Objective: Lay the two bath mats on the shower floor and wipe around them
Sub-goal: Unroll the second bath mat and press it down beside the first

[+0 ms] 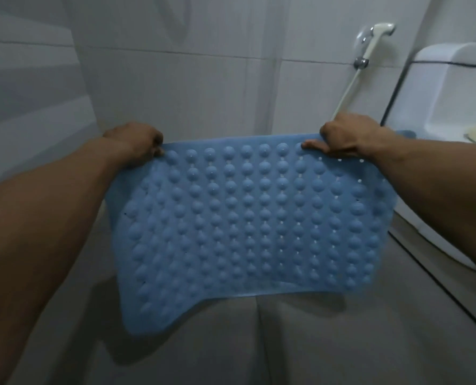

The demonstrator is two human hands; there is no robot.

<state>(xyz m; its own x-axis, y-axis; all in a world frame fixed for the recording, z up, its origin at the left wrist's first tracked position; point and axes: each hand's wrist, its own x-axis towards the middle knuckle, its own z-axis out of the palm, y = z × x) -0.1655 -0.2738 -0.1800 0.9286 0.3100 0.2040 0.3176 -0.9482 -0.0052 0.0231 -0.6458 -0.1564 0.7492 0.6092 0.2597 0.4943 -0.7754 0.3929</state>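
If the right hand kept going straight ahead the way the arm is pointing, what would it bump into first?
Probably the white tiled wall. The right hand grips the far edge of the blue bumpy rubber bath mat and reaches forward. The white spray hose hangs just beyond it, so it might brush that first; depth is unclear.

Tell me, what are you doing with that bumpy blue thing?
A person is holding a blue bath mat up by its top edge, the left hand gripping one corner and the right hand the other. It hangs above the shower floor, not laid down yet. A toilet stands to the right.
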